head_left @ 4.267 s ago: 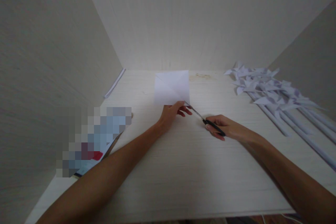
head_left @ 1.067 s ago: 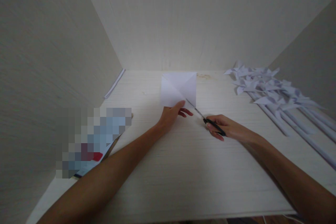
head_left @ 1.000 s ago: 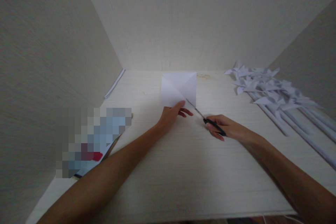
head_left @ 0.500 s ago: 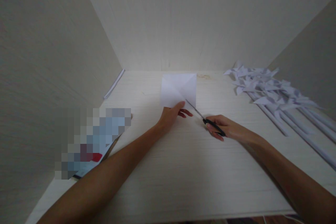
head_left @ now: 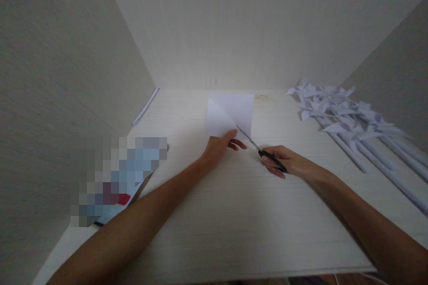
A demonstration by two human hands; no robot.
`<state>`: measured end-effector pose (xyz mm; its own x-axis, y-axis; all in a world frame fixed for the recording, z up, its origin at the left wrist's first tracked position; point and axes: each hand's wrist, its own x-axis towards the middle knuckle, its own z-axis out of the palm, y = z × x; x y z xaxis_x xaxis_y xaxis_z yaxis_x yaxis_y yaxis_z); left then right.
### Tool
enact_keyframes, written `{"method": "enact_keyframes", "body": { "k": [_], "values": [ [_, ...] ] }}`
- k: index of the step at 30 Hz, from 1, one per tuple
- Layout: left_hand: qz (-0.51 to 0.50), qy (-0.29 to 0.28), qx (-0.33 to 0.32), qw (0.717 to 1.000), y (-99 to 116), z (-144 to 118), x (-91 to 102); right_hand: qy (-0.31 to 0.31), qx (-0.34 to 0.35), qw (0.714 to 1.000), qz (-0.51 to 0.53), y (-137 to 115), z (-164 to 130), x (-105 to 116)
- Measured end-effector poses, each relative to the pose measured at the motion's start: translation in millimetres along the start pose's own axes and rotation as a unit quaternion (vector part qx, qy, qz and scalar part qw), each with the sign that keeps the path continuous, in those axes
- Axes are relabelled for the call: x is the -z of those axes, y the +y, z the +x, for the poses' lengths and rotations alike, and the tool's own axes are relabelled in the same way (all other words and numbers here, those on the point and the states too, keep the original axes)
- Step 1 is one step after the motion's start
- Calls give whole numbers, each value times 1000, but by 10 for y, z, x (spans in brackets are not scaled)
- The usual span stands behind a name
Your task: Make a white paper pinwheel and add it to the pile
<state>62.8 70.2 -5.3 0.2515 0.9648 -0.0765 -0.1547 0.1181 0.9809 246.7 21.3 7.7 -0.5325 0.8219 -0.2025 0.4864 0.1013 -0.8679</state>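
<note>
While the left hand point(head_left: 219, 148) pinched the near edge of the white paper square point(head_left: 230, 113), lifting it off the pale table point(head_left: 234, 222), the right hand point(head_left: 287, 163) was closed around the black handles of the scissors point(head_left: 262, 150), whose blades reached from its fingers into the paper's near right corner. Well off to the right hand's far side lay a heap of white paper pinwheels point(head_left: 347, 118)
</note>
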Motion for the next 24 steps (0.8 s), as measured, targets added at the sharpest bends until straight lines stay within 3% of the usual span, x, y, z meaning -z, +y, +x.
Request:
{"method": "enact_keyframes", "body": {
  "k": [24],
  "values": [
    [14, -29, -11, 999, -26, -17, -13, 8, -6, 1000, 28, 2, 10, -17]
  ]
}}
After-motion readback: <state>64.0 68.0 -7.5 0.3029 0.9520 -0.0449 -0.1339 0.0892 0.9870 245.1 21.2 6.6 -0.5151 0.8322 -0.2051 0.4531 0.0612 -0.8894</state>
